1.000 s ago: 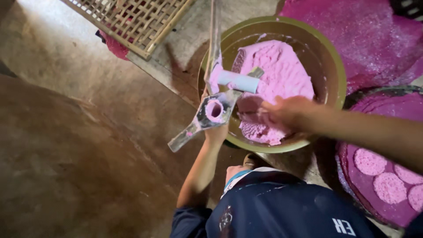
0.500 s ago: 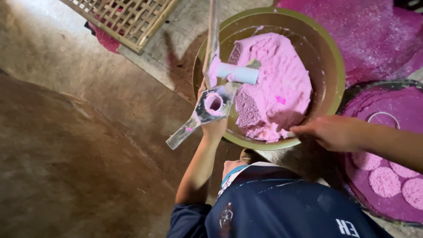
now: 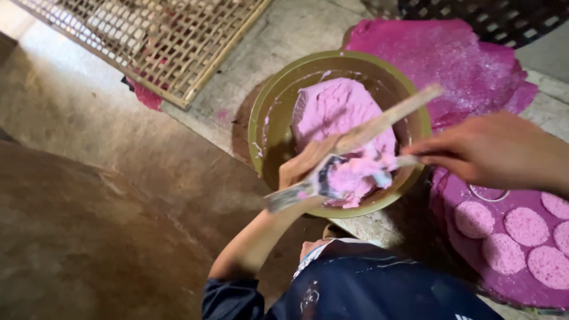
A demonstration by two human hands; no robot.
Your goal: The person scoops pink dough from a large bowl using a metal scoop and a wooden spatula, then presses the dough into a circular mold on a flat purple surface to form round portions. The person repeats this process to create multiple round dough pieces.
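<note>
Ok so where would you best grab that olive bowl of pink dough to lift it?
Probably by the olive bowl's bare rim on its left and far sides, fingers hooked over the edge from outside. The near side is crowded by the left hand, its paddle-like tool and the right hand.

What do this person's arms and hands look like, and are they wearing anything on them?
Both hands are bare: no gloves, rings or watch show. The left hand leads down a bare forearm to a dark navy sleeve pushed up near the elbow. The right hand comes in from the frame's right edge with a bare forearm; its sleeve is out of view. The navy top carries small white markings.
</note>
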